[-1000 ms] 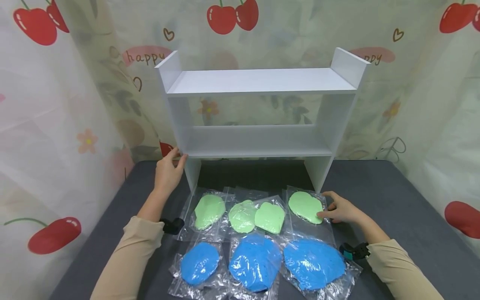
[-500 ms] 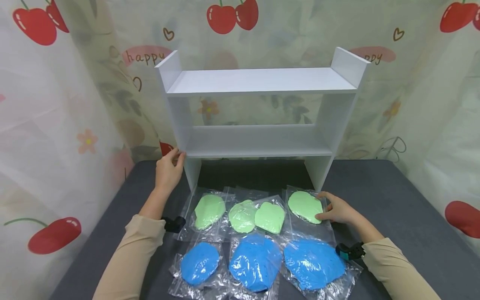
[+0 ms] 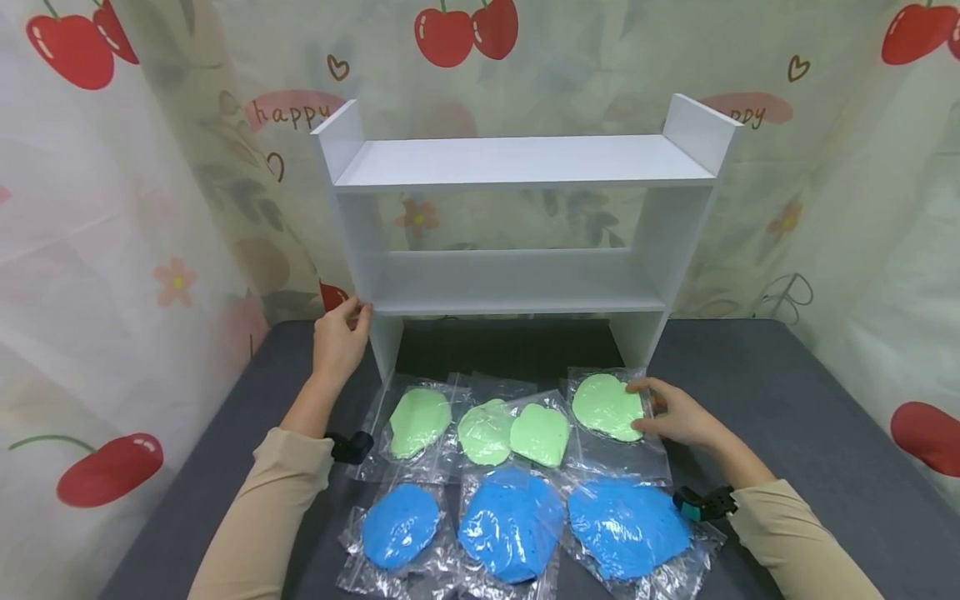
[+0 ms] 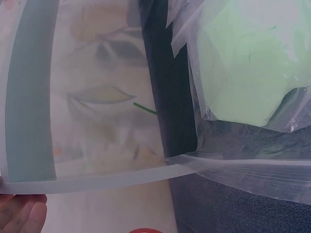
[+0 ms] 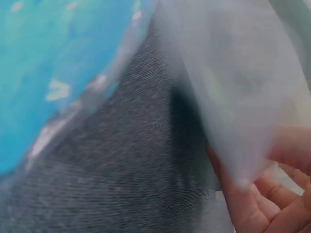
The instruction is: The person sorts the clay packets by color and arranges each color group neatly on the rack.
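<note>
My right hand (image 3: pixel 675 412) pinches the right edge of a clear plastic bag holding a flat light-green lump (image 3: pixel 606 407), clay or slime by its look. In the right wrist view, thumb and fingers (image 5: pixel 252 204) hold the bag's blurred plastic (image 5: pixel 238 121). My left hand (image 3: pixel 339 343) holds the left side panel of a white shelf (image 3: pixel 517 287), around middle-board height. The left wrist view shows curled fingers (image 4: pixel 24 213) against the panel's edge. More bagged green lumps (image 3: pixel 420 423) lie before the shelf, partly overlapping.
Bagged blue lumps (image 3: pixel 400 527) lie in a row nearer me. The shelf has a top board (image 3: pixel 510 160) with raised sides and an open space beneath the middle board. A dark grey table (image 3: pixel 742 367) carries everything; a printed curtain (image 3: pixel 187 167) surrounds it.
The right-hand green bag has tilted and shifted slightly away from me and left, with my right hand on it. My left hand has stayed at the shelf's side, its thumb nearer the fingers.
</note>
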{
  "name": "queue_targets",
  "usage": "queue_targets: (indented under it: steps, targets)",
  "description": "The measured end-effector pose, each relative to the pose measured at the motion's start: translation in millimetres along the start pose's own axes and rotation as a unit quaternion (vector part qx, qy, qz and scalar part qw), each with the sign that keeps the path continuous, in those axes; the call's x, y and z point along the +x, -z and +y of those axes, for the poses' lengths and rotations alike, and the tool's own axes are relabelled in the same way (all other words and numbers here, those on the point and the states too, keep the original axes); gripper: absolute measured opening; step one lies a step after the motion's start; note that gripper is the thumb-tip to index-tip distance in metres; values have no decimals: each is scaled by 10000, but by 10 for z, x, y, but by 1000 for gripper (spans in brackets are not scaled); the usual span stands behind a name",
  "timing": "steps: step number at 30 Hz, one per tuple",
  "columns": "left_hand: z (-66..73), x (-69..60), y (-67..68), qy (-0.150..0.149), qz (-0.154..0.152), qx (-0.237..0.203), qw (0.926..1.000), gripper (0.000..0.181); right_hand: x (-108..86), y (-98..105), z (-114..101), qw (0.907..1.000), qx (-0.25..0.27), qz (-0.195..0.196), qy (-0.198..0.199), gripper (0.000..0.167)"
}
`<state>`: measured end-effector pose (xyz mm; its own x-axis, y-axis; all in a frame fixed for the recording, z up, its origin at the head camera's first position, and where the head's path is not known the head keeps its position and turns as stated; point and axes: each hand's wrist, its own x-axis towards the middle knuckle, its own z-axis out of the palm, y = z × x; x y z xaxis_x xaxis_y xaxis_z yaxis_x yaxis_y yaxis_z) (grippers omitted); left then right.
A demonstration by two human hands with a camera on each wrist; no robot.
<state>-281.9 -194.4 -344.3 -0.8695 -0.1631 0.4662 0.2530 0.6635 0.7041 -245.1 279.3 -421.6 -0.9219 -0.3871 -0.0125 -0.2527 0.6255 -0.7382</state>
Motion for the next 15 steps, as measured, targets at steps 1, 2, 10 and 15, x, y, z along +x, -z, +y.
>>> queue_targets:
  steps: [1,2,10,15]
  targets:
    - [0,-1,0,-12,10,-8,10000,29,-4,10,-12,10000,86,-7,14,56]
    - [-2,-1,-1,-20,18,-15,10000,29,-9,22,-25,9999,168,-30,7,56]
    - [-9,-3,-1,5,34,-25,10000,31,-45,62,-144,9989,467,18,60,53]
    - [-9,-13,1,43,14,-6,10000,31,-54,63,-254,9976,672,75,137,52]
